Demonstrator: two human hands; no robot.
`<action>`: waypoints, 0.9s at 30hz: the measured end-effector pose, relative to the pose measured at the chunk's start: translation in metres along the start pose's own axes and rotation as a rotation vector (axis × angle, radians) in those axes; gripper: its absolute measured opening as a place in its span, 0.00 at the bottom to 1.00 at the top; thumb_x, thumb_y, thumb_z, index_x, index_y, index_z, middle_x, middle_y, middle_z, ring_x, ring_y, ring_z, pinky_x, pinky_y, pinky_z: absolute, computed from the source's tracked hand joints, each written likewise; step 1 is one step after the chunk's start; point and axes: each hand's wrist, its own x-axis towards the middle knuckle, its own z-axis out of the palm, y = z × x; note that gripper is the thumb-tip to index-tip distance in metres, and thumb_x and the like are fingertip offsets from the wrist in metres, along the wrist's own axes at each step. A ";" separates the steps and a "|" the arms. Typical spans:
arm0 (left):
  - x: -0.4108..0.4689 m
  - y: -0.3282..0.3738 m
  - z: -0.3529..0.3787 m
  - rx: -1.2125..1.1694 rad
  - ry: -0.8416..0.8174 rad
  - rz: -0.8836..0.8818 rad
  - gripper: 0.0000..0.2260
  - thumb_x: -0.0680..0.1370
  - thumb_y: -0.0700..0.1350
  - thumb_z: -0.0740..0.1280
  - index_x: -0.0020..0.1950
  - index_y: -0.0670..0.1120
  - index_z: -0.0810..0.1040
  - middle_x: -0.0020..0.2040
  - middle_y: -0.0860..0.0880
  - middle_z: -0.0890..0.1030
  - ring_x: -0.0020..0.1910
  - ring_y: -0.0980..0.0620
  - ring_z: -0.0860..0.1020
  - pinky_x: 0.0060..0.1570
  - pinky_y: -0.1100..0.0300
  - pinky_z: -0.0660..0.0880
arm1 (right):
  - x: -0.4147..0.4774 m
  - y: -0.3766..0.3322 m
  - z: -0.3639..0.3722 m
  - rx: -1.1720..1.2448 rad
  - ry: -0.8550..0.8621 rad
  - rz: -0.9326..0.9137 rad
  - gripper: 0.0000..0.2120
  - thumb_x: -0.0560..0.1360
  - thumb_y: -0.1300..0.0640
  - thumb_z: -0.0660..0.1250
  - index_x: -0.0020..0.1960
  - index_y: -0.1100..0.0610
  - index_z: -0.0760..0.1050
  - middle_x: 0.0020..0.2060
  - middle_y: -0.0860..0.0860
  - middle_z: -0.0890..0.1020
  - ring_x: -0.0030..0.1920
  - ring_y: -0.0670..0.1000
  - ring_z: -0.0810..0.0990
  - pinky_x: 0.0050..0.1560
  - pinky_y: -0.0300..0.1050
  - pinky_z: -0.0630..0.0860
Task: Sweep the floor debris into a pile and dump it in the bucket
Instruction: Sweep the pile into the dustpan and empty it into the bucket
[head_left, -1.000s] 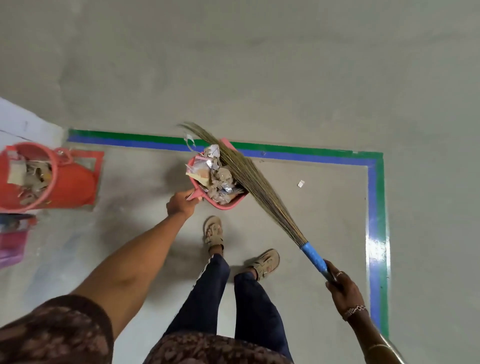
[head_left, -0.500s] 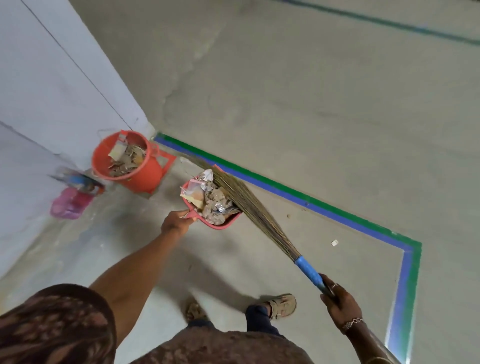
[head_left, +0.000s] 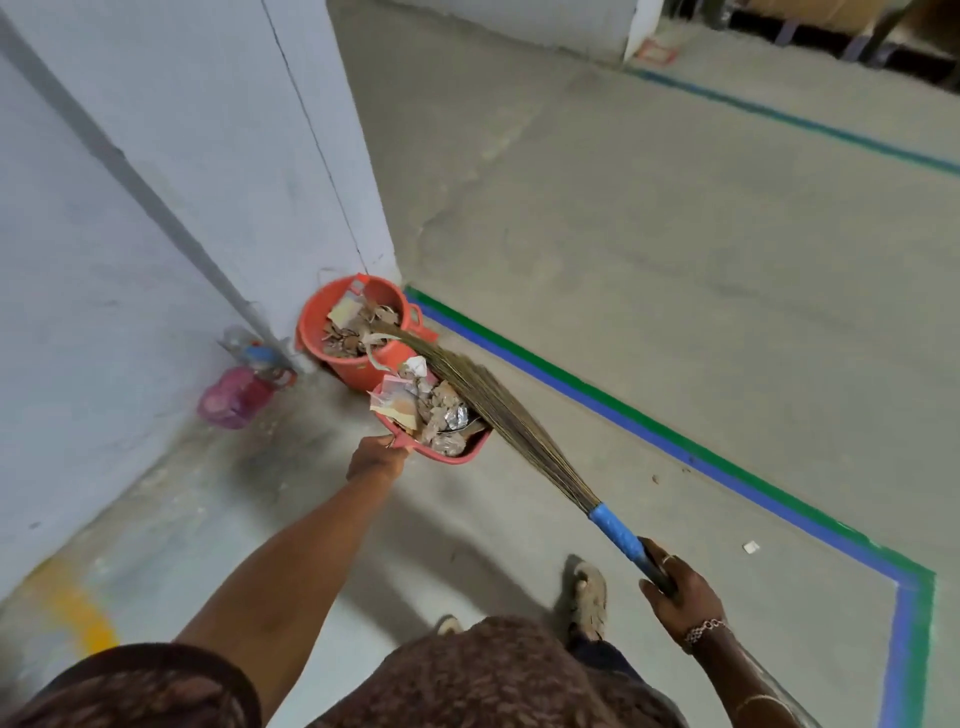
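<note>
step: dumping, carry phase | left hand (head_left: 376, 457) is clenching pink dustpan (head_left: 475, 449) handle, debris (head_left: 436, 410) riding just beyond the grip | right hand (head_left: 680, 597) is grasping grass broom (head_left: 519, 421), bristles lying across the load | next, likely: tipping pan over orange bucket (head_left: 358, 371) just ahead

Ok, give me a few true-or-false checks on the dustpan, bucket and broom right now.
The left hand grips the handle of the red plastic dustpan, loaded with paper and foil scraps. True.
The round orange plastic bucket is empty. False: it holds paper and cardboard scraps.
The right hand holds the blue-handled grass broom. True.
The broom's bristles rest on the floor. False: they lie across the loaded dustpan.
The floor is free of debris. False: a small white scrap lies near the blue and green floor tape.
</note>
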 end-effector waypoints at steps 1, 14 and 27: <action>0.018 -0.008 -0.012 0.000 0.014 0.002 0.30 0.60 0.65 0.73 0.59 0.55 0.84 0.48 0.51 0.87 0.48 0.49 0.85 0.52 0.52 0.82 | 0.005 -0.014 0.006 0.004 -0.001 -0.018 0.30 0.73 0.56 0.72 0.73 0.46 0.70 0.54 0.50 0.83 0.52 0.56 0.82 0.48 0.47 0.77; 0.118 0.044 -0.142 -0.062 0.188 -0.095 0.23 0.66 0.56 0.77 0.58 0.49 0.85 0.50 0.45 0.86 0.51 0.45 0.84 0.55 0.50 0.81 | 0.172 -0.164 0.021 -0.052 -0.083 -0.149 0.31 0.72 0.55 0.73 0.73 0.47 0.70 0.50 0.49 0.83 0.48 0.54 0.82 0.44 0.45 0.74; 0.227 0.142 -0.247 0.131 0.290 -0.115 0.13 0.73 0.53 0.74 0.53 0.47 0.85 0.48 0.47 0.86 0.50 0.45 0.83 0.49 0.54 0.80 | 0.350 -0.317 0.025 -0.118 -0.205 -0.225 0.29 0.74 0.53 0.70 0.73 0.42 0.68 0.45 0.47 0.82 0.47 0.54 0.82 0.43 0.43 0.69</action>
